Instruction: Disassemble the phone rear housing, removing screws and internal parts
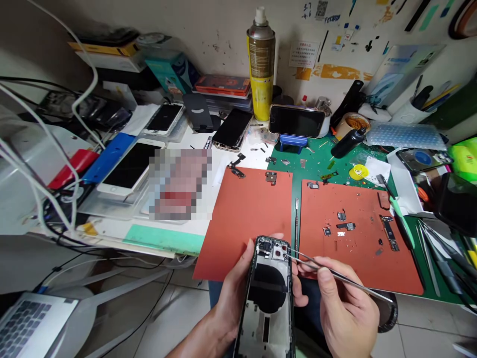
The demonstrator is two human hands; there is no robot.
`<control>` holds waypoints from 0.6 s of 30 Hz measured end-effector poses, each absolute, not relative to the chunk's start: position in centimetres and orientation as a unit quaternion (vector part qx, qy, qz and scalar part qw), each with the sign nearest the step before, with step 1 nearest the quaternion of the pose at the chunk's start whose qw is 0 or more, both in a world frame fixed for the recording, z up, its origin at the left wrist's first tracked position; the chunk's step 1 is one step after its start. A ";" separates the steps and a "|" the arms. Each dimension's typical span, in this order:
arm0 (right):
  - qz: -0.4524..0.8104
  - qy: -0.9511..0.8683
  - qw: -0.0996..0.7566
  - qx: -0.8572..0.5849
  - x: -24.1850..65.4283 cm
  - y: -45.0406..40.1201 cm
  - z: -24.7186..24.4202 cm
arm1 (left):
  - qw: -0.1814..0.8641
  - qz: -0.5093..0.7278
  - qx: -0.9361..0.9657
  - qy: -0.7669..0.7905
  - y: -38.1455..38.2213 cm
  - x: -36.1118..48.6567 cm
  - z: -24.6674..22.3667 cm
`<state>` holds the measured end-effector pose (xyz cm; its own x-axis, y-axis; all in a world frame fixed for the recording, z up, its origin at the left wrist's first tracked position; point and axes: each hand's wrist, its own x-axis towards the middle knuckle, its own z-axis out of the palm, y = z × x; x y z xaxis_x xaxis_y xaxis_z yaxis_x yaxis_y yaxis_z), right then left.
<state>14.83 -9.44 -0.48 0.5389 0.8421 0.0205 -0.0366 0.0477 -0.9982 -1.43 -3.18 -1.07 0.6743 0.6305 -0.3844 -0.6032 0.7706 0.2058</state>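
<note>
Phone frame (266,303) held up at the near edge of the bench, in view overlapping the near right corner of the left orange mat (246,214); its near end runs out of view. Left hand (234,288) wrapped round it: thumb along the left side, fingers curled in at the right edge, clasping the frame between them. Right hand (348,303) has thumb and fingers pinching metal tweezers (372,292), points parted, at the far right corner beside the round camera openings (278,253). Whether the points touch metal, cannot tell. Risks, as I judge them: a slip of the tweezers could scratch or chip an opening's rim, likeliest cause being the frame having only the left hand for support, no bench under it. A loosened grip could let the frame drop past the edge toward the floor. Anything tiny that springs off the points could get lost among the small parts (346,226) scattered on the right orange mat (357,258), or fall below. Orientation: inner face up toward the camera, end with the openings pointing far. Long axis runs near to far, far end leaning slightly right; tweezers come in across it from the right.
</note>
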 end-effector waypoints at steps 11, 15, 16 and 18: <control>0.309 -0.386 0.640 -0.588 15.1 -9.5 0.7 | 0.890 0.350 -0.008 0.293 -3.0 -0.9 0.0; 0.412 -0.406 0.620 -0.530 16.4 -10.9 2.5 | 0.891 0.299 0.029 0.341 -3.0 -2.1 0.9; 0.454 -0.395 0.621 -0.502 16.9 -11.3 3.0 | 0.899 0.284 0.030 0.332 -2.6 -2.8 0.7; 0.512 -0.367 0.626 -0.460 18.3 -12.3 3.6 | 0.917 0.240 0.032 0.317 -0.9 -4.0 -0.4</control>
